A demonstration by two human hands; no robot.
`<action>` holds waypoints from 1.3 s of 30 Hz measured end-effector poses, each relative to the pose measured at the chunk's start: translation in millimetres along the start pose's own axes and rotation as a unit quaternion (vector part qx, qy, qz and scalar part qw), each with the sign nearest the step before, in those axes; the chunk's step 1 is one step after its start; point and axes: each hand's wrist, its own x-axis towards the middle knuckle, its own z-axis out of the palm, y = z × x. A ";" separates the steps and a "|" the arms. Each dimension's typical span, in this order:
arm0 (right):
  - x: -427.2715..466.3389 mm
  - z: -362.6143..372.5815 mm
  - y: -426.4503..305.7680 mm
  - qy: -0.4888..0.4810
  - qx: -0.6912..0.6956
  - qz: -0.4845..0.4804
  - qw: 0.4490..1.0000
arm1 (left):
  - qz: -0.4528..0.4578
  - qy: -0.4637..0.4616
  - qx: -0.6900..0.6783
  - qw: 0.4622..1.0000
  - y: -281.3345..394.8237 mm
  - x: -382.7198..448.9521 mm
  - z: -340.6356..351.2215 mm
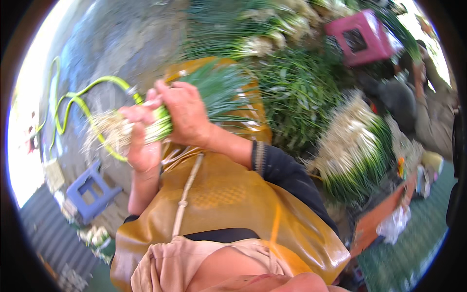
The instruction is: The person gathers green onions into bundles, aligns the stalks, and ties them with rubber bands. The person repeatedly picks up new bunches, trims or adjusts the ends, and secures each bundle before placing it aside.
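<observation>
Both of my hands hold a bunch of green onions above the front of my amber waterproof apron. Pale, stringy roots stick out to the left, and the long green leaves fan out to the right. My left hand supports the white root end, its fingers and thumb around it. Wrapped over the stalks just beside it is my right hand, whose back faces me and hides part of the bunch. A dark sleeve covers my right forearm partway.
A yellow-green hose loops over the wet ground at left, near a blue plastic stool. Loose green leaves, stacked green onions and a pink plastic stool lie to the right. Another person sits at far right.
</observation>
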 end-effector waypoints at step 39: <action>-178.3 -506.8 -76.6 -0.322 -0.668 0.381 0.553 | -0.342 -0.068 -0.175 0.921 -67.2 50.0 42.9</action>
